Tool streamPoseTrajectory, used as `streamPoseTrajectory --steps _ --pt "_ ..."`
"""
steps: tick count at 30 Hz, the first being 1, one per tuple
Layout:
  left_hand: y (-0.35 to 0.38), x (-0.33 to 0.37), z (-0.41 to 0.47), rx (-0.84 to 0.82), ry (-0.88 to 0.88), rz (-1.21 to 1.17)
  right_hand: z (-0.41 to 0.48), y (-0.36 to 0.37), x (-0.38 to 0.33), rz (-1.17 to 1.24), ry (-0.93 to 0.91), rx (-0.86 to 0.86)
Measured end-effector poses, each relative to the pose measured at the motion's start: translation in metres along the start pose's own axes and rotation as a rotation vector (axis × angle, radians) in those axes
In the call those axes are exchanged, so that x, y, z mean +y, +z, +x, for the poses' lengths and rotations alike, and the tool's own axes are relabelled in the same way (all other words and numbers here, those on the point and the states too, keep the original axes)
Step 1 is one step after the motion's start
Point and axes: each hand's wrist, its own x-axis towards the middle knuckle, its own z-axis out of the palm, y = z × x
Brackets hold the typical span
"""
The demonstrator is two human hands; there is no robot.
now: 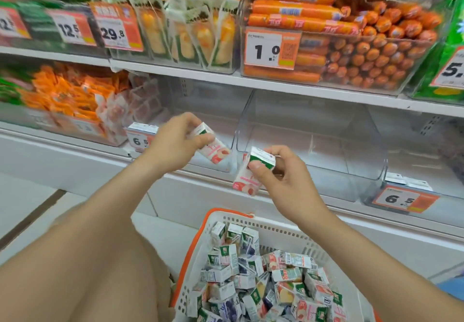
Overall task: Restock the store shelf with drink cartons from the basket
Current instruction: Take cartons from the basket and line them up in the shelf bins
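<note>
**A carton in each hand, above the basket**

Both hands are raised in front of the lower shelf [195, 180], each holding one small drink carton.

The left hand [170, 143] grips the left carton [216, 149] by its green top end. Its fingers curl over the far side and its thumb closes on the near side. The pink, peach-printed lower end sticks out past the fingertips, tilted down to the right, just above the shelf's front edge.

The right hand [286, 181] pinches the right carton [247, 180], also at the green top. The thumb presses flat on the near face and the fingers are bent round the back. The pink body hangs down and to the left below the thumb, across the shelf's front edge. The two cartons are near each other but not touching.

Behind them, clear bins [351, 161] stand on the shelf, and a 6.5 price tag [401, 200] is fixed at the right of its front edge.

Below the hands, the white basket [276, 228] with an orange rim holds a loose pile of cartons [263, 284] lying at all angles.
</note>
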Motion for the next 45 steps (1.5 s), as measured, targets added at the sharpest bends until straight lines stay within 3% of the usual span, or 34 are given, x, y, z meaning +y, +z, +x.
streamPoseTrajectory --steps 3,6,11,16,21,29,32,35,38,42,45 --pt "-0.025 -0.026 0.03 0.136 0.079 0.122 0.019 0.023 -0.013 -0.06 -0.123 0.021" --pt "-0.037 -0.049 0.056 0.135 0.187 0.32 0.044 0.054 -0.023 -0.097 -0.204 0.095" --pt "-0.042 -0.084 0.078 -0.101 0.246 0.654 0.093 0.095 -0.025 -0.276 -0.28 0.17" --pt "-0.036 -0.09 0.085 -0.251 0.07 0.957 0.143 0.123 -0.01 -0.447 -0.231 0.135" --pt "-0.033 -0.097 0.09 -0.367 -0.028 0.906 0.181 0.152 0.014 -0.581 -0.043 -0.074" --pt "-0.032 -0.094 0.079 -0.214 0.11 0.756 0.2 0.157 0.006 -0.686 0.074 -0.448" --pt "-0.026 -0.08 0.062 -0.156 0.165 0.705 0.188 0.152 0.003 -0.8 -0.021 -0.427" --pt "-0.016 -0.059 0.038 -0.064 0.185 0.658 0.152 0.141 -0.004 -0.791 -0.227 -0.194" --pt "-0.004 -0.036 0.008 -0.265 0.174 0.506 0.094 0.116 -0.007 -0.772 -0.3 0.008" --pt "0.037 -0.019 -0.033 -0.71 0.224 0.501 0.027 0.08 0.028 -0.784 -0.151 -0.151" --pt "0.077 -0.022 -0.054 -0.947 0.181 0.61 0.001 0.056 0.081 -0.874 0.015 -0.325"
